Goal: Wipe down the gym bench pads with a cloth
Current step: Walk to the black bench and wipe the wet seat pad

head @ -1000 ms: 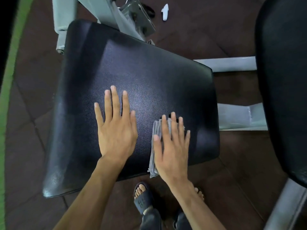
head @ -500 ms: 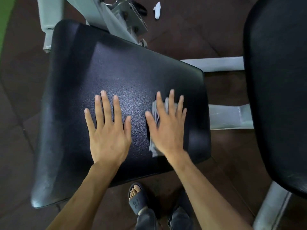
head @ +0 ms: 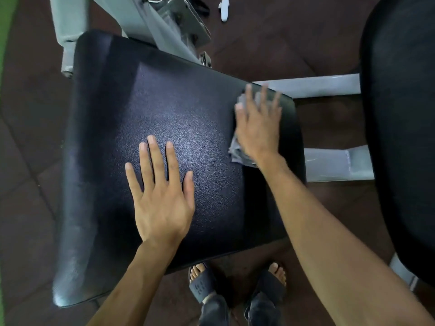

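Dark brown floor tiles (head: 270, 38) surround two black bench pads, one (head: 188, 128) before us and a second (head: 400, 128) at the right edge, both on a pale grey frame (head: 324, 84). We note our left hand (head: 162, 198) flat on the nearer pad, fingers straight and spread. Our right hand (head: 257, 128), fingers extended though blurred, presses one grey cloth (head: 236, 152) against that pad's far right corner; we read no writing anywhere.

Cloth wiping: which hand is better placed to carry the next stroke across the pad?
Right. The right hand lies flat on the grey cloth at the pad's far right corner; the left hand rests bare, mid-pad.
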A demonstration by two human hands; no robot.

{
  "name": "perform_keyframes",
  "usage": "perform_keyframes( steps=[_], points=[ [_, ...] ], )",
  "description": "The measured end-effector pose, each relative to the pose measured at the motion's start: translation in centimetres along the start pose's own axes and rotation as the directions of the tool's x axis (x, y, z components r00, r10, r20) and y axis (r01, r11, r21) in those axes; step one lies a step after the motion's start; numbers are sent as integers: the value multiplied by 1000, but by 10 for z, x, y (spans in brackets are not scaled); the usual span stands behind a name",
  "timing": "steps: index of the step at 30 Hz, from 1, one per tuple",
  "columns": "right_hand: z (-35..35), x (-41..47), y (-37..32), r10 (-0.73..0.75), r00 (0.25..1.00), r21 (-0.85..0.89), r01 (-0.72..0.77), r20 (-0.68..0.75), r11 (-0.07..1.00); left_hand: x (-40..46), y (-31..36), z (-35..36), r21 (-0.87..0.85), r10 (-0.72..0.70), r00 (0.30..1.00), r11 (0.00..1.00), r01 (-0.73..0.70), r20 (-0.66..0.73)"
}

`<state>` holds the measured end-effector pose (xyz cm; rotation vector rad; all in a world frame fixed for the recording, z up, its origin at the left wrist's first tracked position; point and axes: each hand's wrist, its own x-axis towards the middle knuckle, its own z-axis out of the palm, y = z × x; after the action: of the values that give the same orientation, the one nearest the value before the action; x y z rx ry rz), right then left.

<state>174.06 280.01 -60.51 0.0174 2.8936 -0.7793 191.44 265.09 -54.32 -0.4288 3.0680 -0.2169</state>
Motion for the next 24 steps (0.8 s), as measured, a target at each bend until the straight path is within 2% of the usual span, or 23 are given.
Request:
perform_keyframes(
  steps=[3, 5, 8, 11, 14, 15, 17, 20, 24],
  points=[
    [1, -67, -8, -247, 968, -13, 248, 50, 969, -1, 0, -1, -10, 1, 1000, 1000, -1, -9],
    [-3, -123, 20, -267, 957, -13, 270, 114, 963, -1, 0, 0, -12, 0, 1000, 1000, -1, -13],
    [-17, -148, 80, -38, 991, -17, 40, 125, 999, -1, 0, -1, -16, -6, 1000, 1000, 5, -21],
    [-22, -86, 102, 164, 984, 3, -164, 66, 986, -1, 1, -1, -11, -7, 1000, 1000, 7, -25],
    [-22, -4, 80, 248, 969, 80, -248, 9, 965, -2, 1, 1, 0, -8, 999, 1000, 8, -32],
    [-20, 12, 67, 217, 976, 69, -217, 4, 974, -2, 0, 1, 2, -9, 999, 1000, 9, -32],
    [-13, 19, 35, 30, 999, 19, -30, 25, 999, -2, 1, 1, -2, -3, 999, 1000, 3, -35],
    [-4, -27, -3, -280, 957, 42, 278, 80, 960, -1, 1, 1, -23, -5, 1000, 1000, 4, -28],
    [-7, -103, 5, -391, 903, 10, 396, 179, 918, -1, 0, 0, -5, -8, 1000, 1000, 8, -7]
  ],
)
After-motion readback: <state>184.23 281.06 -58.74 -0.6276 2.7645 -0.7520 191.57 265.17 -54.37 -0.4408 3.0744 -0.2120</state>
